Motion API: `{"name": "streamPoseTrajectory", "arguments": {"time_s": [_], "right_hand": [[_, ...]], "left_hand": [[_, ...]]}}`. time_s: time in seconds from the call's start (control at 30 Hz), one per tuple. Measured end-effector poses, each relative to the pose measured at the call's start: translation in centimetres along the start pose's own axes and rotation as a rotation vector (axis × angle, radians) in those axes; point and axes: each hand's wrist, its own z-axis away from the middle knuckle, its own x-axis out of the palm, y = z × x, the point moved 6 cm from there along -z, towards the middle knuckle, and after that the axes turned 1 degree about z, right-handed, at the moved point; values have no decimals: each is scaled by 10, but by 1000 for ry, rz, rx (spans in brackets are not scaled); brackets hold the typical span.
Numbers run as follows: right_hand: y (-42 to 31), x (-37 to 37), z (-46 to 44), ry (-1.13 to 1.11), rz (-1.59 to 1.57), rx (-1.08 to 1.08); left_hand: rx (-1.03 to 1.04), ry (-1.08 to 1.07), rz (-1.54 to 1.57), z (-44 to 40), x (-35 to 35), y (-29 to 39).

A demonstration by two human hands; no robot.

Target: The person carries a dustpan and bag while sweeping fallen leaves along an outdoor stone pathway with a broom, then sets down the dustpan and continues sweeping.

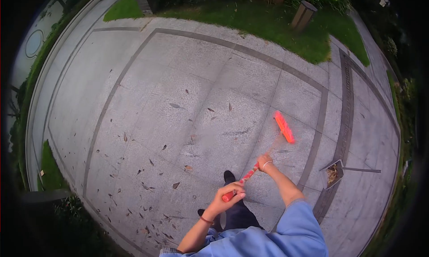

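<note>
Orange-headed broom (284, 127) is held by left fingers (238, 188) and right fingers (262, 160).

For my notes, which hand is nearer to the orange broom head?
Right. The right hand grips the handle nearer the broom head; the left hand holds the far end.

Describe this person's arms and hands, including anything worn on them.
The left hand is ungloved, with a reddish band at the wrist; the right hand, also ungloved, has a thin whitish bracelet. The light-blue sleeves are edged with checked trim.
</note>
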Motion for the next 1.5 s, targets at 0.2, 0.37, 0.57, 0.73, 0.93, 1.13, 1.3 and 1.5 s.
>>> {"name": "streamPoseTrajectory", "arguments": {"time_s": [0.2,0.37,0.57,0.73,0.93,1.13,1.3,1.5], "right_hand": [[-332,-38,52,-175,-267,-448],[-516,-57,110,-246,-263,-831],[-539,-126,148,-187,-109,-1021],[-432,-137,76,-62,9,-681],[-235,-144,-74,-82,194,-332],[-227,-148,-173,-166,184,-396],[-418,-172,-118,-120,-198,-676],[-526,-214,-73,-303,-328,-1066]], "left_hand": [[-178,564,-112,208,-134,135],[-86,684,-504,278,-141,247],[272,628,-541,301,-144,291],[426,737,0,277,-180,201],[355,719,308,92,-169,93],[123,843,211,5,-205,105],[60,1157,-81,95,-274,206],[50,1024,-661,63,-265,290]]}}
